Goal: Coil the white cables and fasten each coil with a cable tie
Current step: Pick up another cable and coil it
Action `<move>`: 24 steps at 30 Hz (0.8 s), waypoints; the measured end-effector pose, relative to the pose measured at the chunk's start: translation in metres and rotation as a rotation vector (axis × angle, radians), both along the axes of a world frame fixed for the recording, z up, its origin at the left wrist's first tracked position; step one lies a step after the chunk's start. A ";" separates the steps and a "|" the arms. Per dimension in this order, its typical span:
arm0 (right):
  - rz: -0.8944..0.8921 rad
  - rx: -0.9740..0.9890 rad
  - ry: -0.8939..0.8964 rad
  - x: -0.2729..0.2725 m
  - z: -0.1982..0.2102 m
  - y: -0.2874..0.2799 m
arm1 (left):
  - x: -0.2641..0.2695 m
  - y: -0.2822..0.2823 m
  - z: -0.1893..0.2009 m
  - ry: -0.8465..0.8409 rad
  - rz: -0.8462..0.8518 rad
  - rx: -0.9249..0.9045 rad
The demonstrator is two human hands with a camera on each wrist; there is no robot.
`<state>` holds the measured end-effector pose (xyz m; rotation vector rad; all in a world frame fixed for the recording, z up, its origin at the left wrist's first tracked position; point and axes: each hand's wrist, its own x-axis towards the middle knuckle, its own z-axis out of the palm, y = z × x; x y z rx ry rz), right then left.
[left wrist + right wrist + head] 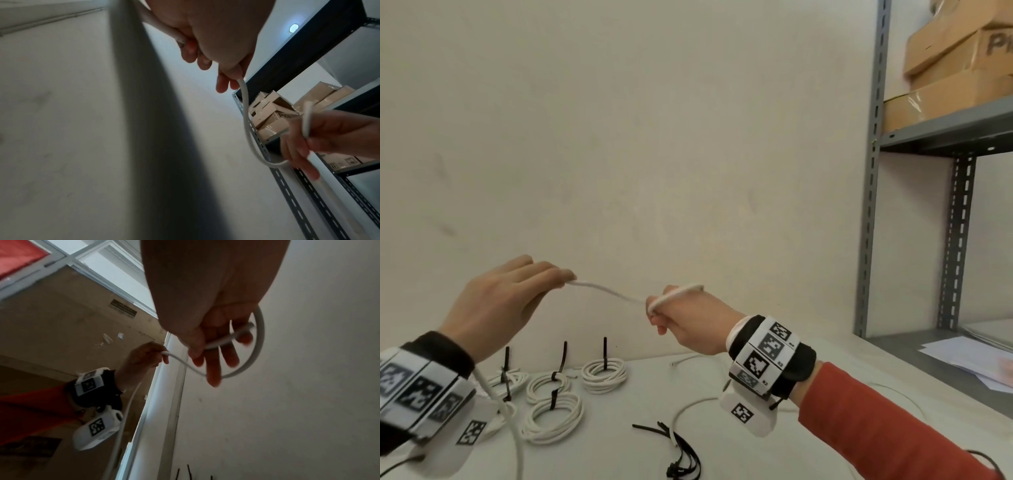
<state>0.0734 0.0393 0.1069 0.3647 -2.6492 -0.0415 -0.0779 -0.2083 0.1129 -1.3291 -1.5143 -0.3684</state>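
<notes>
stretching between the two raised hands, the white cable [607, 291] runs nearly level, its long axis going from the left hand [500, 301] across to the right hand [688, 322], well above the bench [825, 394]. that span is what the next wrap turns on: the slack lies to the left of the right hand, so i judge the left hand must feed it over toward the right, where the coil is being started.

the right hand is curled round the cable, with a first loop [255, 344] arching over its knuckles and fingers (only one turn shows so far). the left hand pinches the cable at its fingertips [232, 76], the other fingers lying fairly straight; from under its wrist the rest of the cable drops down toward the bench.

below the left hand sit several finished coils [604, 373], each cinched with a black tie. a bundle of loose cable ties [685, 455] lies below and between the hands, nearer the right one, and another uncoiled cable [688, 407] trails on the bench under the right wrist.
</notes>
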 end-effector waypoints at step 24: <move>0.155 -0.686 -0.543 -0.005 -0.035 -0.038 | 0.004 0.023 0.012 -0.070 0.187 -0.169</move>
